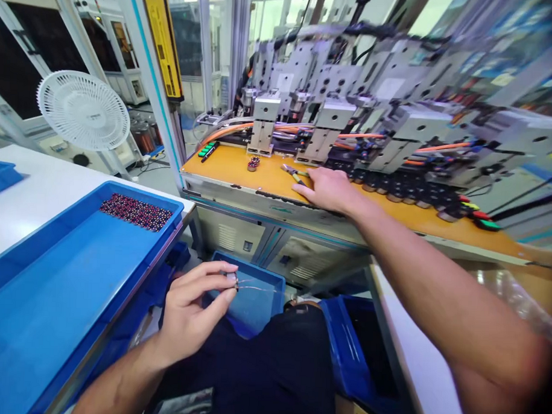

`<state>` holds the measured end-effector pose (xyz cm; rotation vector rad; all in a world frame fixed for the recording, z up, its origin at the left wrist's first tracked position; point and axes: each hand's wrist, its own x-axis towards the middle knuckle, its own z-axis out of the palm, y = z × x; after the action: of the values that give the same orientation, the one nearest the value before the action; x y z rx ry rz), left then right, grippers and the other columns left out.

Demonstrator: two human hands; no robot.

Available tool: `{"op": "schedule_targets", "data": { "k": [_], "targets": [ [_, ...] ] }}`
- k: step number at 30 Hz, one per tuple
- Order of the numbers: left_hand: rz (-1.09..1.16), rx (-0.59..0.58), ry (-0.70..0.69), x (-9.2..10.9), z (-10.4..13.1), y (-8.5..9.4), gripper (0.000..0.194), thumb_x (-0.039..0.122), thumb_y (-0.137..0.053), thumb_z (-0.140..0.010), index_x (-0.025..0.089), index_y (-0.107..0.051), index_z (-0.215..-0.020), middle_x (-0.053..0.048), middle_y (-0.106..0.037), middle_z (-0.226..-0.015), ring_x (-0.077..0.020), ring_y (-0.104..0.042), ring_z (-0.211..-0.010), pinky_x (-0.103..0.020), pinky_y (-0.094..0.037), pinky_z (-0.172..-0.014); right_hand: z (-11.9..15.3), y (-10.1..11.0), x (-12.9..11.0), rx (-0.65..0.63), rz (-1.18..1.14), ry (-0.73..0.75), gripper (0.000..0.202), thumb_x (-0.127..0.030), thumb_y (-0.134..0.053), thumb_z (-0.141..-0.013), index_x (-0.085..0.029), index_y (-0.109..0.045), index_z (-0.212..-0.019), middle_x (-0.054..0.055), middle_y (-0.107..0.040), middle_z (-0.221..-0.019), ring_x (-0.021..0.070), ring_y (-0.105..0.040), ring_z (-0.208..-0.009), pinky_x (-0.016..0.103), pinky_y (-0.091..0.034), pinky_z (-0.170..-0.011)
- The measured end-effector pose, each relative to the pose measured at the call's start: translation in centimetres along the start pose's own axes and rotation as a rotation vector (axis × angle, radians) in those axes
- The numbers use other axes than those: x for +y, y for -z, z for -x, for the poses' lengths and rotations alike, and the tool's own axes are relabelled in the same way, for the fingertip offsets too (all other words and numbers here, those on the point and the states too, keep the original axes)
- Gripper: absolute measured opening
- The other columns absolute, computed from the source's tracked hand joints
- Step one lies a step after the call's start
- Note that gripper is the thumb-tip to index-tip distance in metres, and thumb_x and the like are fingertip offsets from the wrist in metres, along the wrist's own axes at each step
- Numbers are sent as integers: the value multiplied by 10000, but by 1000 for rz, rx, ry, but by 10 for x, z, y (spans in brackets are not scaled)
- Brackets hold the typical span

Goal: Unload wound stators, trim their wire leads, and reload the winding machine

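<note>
My left hand [199, 304] pinches a small round part [232, 278] between thumb and fingertips, above my lap. Two thin, bare-looking wires [257, 288] trail from this part to the right. Over on the orange bench top [277, 178], my right hand [327, 187] has its thumb and fingers around the handles of a pair of pliers [296, 173]. Their metal jaws point left, and the handles look yellow-green and black. Left of the pliers, a couple of small round parts with dark, red-dotted tops [253, 164] sit together on the bench.
Behind the bench top stands a row of machine heads [331, 115] with orange tubes. Dark round pieces [397, 188] line the bench's right side. A blue tray [74, 278] at left holds many red-dotted parts [134, 212]. Blue bins [273, 291] stand below; a white fan [84, 111] is behind.
</note>
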<state>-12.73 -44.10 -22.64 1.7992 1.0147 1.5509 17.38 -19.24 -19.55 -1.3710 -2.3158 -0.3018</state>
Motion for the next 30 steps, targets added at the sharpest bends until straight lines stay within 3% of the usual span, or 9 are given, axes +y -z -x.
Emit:
{"op": "schedule_targets", "data": {
  "k": [3,5,7,9,12,15,19,24,30],
  "targets": [
    [4,5,5,-2,1,0,259,25,-681,-790,199,-742,-972,-90,-735,-1065,-198,-710,-992,-316,-588,-880,28,11,-5,33,-18,61,443,-591,-606,-873,-152,-643,-922,43,-596,-838,192,-628,-802,394,-551,-738],
    [9,9,16,-3,2,-2,265,23,-682,-788,201,-742,-975,-88,-733,-1071,-197,-708,-993,-316,-585,-880,59,23,-21,62,-44,96,450,-572,-676,-805,-174,-651,-1012,66,-577,-851,251,-626,-812,458,-553,-715],
    [14,8,26,-3,2,-4,269,20,-681,-788,203,-741,-976,-85,-732,-1074,-196,-706,-993,-316,-580,-883,100,33,-48,72,-77,112,437,-398,-659,-822,-171,-600,-1191,106,-581,-936,281,-620,-840,475,-567,-708],
    [22,-3,32,-3,3,-6,277,14,-680,-786,204,-741,-978,-83,-730,-1082,-196,-703,-996,-316,-575,-886,144,38,-85,44,-130,120,492,-212,-566,-825,-133,-519,-1308,135,-586,-1005,261,-634,-846,409,-590,-687],
    [41,-31,31,-2,4,-8,302,-2,-680,-778,211,-739,-984,-74,-728,-1090,-188,-700,-996,-302,-570,-879,205,35,-141,-51,-499,29,520,-119,-525,-834,-171,-467,-1348,100,-628,-1008,204,-670,-881,311,-597,-771],
    [45,-55,31,-1,4,-10,320,-17,-678,-774,213,-736,-988,-67,-725,-1096,-178,-698,-991,-289,-566,-874,242,33,-183,-151,-906,-116,602,-94,-500,-865,-257,-364,-1429,59,-648,-1007,148,-688,-863,270,-591,-829],
    [47,-72,16,-1,4,-13,342,-31,-679,-765,208,-732,-1005,-72,-721,-1103,-180,-696,-987,-290,-566,-861,252,36,-206,-189,-1119,-116,766,-53,-489,-812,-323,-272,-1495,83,-621,-1198,172,-663,-1067,368,-522,-1002],
    [39,-76,14,-1,6,-12,359,-35,-684,-759,208,-734,-1019,-80,-719,-1105,-192,-694,-1000,-303,-564,-868,242,35,-208,-248,-1124,-146,805,-24,-538,-762,-333,-341,-1479,76,-652,-1164,238,-604,-1186,508,-414,-1094],
    [29,-79,29,-1,8,-9,355,-34,-683,-761,204,-735,-1019,-85,-719,-1109,-202,-690,-1021,-313,-565,-881,233,32,-211,-229,-1271,-144,769,-17,-512,-778,-330,-369,-1466,61,-638,-1073,170,-675,-954,375,-549,-946]
  ]
}}
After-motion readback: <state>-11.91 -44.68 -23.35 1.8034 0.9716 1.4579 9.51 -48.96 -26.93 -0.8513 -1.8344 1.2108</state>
